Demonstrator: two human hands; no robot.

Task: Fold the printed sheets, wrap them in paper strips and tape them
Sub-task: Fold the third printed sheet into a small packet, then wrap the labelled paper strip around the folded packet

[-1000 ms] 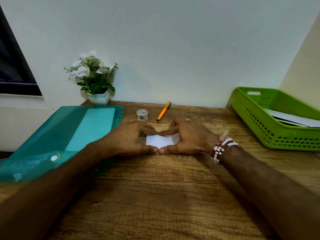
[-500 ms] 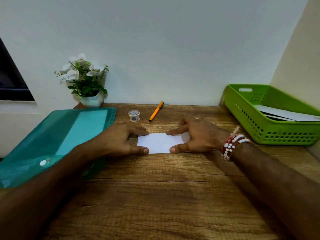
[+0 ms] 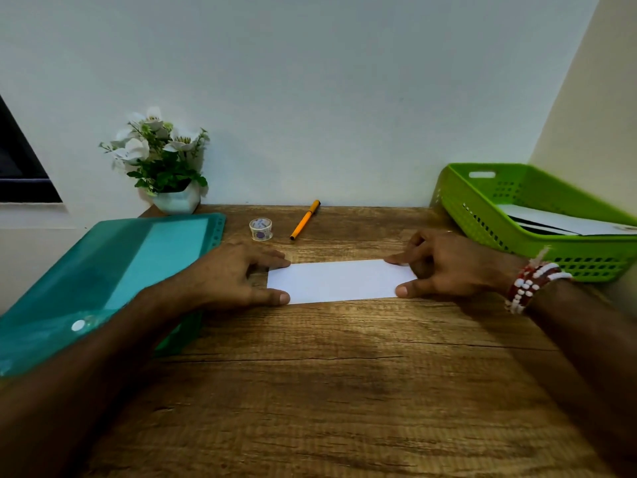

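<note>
A folded white sheet (image 3: 341,280) lies flat as a long strip in the middle of the wooden desk (image 3: 327,391). My left hand (image 3: 231,276) presses its left end with the forefinger and thumb tips. At the right end my right hand (image 3: 444,267) does the same, forefinger on the far corner, thumb on the near corner. A small roll of patterned tape (image 3: 261,229) stands behind the sheet, with an orange pen (image 3: 305,219) beside it.
A teal plastic folder (image 3: 103,277) covers the desk's left side. A potted white flower (image 3: 162,163) stands at the back left by the wall. At the right, a green basket (image 3: 482,215) holds white sheets (image 3: 565,222). Beaded bracelets circle my right wrist.
My hands have slid apart along the folded sheet, the left going left and the right going right, uncovering its full length. The camera view has shifted a little.
</note>
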